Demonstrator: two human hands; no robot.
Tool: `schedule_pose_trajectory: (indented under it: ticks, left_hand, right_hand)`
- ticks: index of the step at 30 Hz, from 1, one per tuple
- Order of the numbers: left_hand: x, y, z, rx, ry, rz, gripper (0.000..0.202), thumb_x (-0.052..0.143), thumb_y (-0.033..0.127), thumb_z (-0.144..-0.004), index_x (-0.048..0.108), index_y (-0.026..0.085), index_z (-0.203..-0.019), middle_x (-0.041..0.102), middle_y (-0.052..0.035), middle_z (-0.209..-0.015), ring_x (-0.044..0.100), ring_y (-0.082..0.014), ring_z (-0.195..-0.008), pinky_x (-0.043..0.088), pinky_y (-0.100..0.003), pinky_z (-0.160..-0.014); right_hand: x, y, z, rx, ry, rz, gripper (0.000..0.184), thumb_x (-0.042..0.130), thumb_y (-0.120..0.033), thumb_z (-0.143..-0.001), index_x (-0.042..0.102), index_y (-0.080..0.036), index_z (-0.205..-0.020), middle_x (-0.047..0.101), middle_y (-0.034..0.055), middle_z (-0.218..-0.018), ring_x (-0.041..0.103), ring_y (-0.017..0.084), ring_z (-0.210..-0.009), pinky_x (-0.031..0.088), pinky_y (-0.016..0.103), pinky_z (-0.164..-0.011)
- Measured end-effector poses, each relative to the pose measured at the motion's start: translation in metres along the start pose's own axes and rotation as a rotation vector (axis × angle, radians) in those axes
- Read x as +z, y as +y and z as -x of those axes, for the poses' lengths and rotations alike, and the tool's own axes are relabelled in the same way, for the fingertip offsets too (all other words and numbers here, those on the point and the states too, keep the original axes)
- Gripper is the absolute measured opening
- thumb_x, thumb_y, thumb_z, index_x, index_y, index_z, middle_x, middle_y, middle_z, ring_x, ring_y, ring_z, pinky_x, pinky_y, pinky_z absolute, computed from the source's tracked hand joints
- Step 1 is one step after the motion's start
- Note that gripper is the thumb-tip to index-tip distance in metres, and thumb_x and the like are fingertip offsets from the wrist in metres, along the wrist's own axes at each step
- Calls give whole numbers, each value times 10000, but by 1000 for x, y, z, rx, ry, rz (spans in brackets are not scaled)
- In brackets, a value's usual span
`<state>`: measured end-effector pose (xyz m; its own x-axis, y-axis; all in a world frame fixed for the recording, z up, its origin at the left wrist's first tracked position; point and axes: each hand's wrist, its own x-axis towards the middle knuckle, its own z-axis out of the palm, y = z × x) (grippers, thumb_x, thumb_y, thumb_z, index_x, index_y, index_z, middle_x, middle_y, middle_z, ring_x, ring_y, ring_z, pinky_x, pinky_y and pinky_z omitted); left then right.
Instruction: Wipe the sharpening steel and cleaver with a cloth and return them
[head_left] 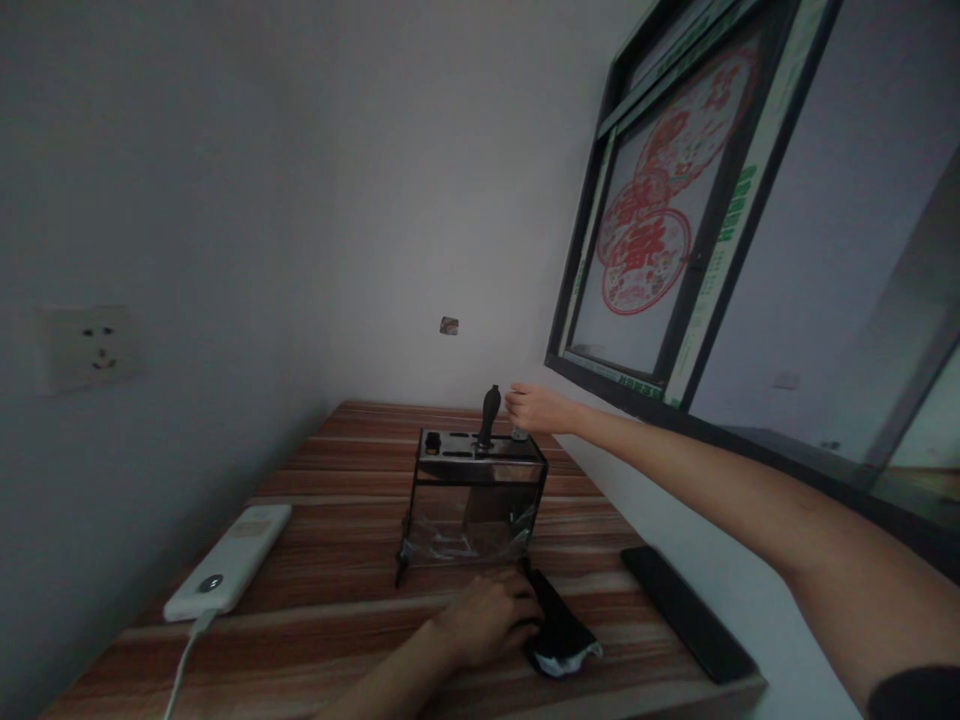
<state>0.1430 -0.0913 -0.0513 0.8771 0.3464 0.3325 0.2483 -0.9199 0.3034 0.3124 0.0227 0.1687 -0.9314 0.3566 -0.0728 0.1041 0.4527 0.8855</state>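
The right hand [531, 409] is beside a black handle [490, 415]

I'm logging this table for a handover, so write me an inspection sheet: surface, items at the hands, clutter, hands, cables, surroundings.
Surface: wood-grain table, against walls.
Items at the hands: clear-sided box with dark handle upright on top; black pouch in front.
Clutter: white device left; flat black slab near the right edge.
Hands: right beside the handle, grip unclear; left at the pouch, grip unclear.
Cables: white cable plugged into the device; other end out of view.
Surroundings: wall socket left; window with red decals right.
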Motion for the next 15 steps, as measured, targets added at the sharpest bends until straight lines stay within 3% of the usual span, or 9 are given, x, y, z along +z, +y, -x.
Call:
schedule_pose_trajectory:
  ticks: [9, 15]
  left_hand:
    - [-4, 3, 0, -11, -24, -28, 239, 505, 311, -880, 611, 275, -1091, 625, -23, -1124, 554, -198, -1064, 443, -288, -899]
    - [-6, 4, -1, 10, -13, -12, 219, 516, 285, -876, 620, 263, -1068, 626, -19, -1115, 560, -193, -1050, 437, -278, -895]
  right_hand:
    - [-1, 11, -3, -34, -17, 63, 195, 489, -107, -856, 615, -148, -713, 630, 59, -671, 526, 192, -782, 305, 319, -703]
    - [-23, 40, 4, -2, -10, 115, 224, 449, -76, -869, 597, -154, -722, 628, 62, -726, 507, 183, -795, 302, 319, -736]
